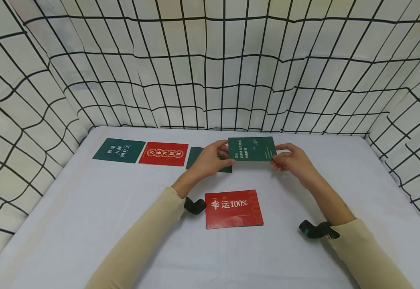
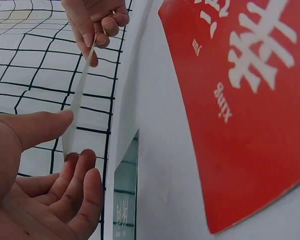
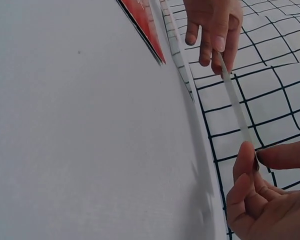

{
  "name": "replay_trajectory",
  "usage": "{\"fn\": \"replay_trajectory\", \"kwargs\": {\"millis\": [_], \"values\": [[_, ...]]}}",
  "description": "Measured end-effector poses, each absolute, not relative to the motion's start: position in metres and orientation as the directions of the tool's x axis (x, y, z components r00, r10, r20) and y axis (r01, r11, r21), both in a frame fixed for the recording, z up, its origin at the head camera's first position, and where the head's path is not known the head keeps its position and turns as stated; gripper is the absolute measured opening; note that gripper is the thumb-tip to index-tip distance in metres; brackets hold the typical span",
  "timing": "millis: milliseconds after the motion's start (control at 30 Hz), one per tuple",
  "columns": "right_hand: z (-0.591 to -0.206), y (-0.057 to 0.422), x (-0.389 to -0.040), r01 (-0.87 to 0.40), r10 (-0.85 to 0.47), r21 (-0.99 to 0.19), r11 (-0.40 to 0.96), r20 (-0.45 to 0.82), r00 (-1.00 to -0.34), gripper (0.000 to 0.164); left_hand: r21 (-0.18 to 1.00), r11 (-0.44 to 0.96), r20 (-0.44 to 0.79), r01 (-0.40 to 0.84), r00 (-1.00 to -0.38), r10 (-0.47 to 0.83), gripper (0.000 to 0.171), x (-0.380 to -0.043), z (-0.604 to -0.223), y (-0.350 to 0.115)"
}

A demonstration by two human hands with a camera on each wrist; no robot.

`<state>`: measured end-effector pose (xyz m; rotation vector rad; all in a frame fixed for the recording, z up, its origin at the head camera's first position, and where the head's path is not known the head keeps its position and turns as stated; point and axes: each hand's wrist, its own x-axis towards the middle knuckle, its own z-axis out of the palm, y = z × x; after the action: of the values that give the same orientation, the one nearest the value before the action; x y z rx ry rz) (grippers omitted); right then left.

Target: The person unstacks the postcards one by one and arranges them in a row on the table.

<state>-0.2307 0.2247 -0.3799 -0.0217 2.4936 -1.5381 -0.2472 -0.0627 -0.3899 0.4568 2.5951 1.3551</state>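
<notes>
A dark green card (image 1: 252,149) with white lettering is held up over the far part of the table, one hand at each end. My left hand (image 1: 209,159) pinches its left edge between thumb and fingers. At the opposite edge my right hand (image 1: 292,160) pinches it the same way. Both wrist views show this card (image 2: 75,112) nearly edge-on, above the tabletop. Behind the left hand another green card (image 1: 193,156) lies flat, partly hidden by that hand. Nearer to me lies a red card (image 1: 234,209) with white characters, perhaps the top of a stack.
Left of the hands, a red card (image 1: 163,154) and a teal card (image 1: 119,150) lie in a row on the white tabletop (image 1: 87,224). A black grid net (image 1: 224,72) over pale walls surrounds the table's back and sides. Black wrist cameras (image 1: 316,229) sit at both cuffs.
</notes>
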Motion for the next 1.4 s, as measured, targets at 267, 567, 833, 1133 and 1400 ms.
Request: {"fn": "replay_trajectory", "kwargs": {"millis": [267, 567, 833, 1133, 1400], "values": [[-0.383, 0.231, -0.232, 0.128, -0.099, -0.831, 0.541, -0.214, -0.972, 0.049, 0.806, 0.563, -0.043, 0.181, -0.931, 0.362, 0.076, -0.246, -0.394, -0.060], [-0.387, 0.234, -0.229, 0.106, -0.118, -0.797, 0.595, -0.217, -0.969, 0.047, 0.802, 0.562, -0.042, 0.201, -0.920, 0.389, 0.076, -0.246, -0.398, -0.056], [-0.391, 0.236, -0.231, 0.113, -0.110, -0.779, 0.616, -0.228, -0.967, 0.047, 0.780, 0.600, -0.078, 0.179, -0.923, 0.376, 0.073, -0.245, -0.400, -0.052], [-0.391, 0.238, -0.231, 0.109, -0.116, -0.748, 0.655, -0.241, -0.963, 0.051, 0.760, 0.624, -0.083, 0.181, -0.926, 0.369, 0.071, -0.244, -0.403, -0.049], [-0.393, 0.237, -0.232, 0.110, -0.118, -0.735, 0.669, -0.251, -0.961, 0.051, 0.746, 0.641, -0.090, 0.179, -0.927, 0.364, 0.069, -0.245, -0.405, -0.049]]}}
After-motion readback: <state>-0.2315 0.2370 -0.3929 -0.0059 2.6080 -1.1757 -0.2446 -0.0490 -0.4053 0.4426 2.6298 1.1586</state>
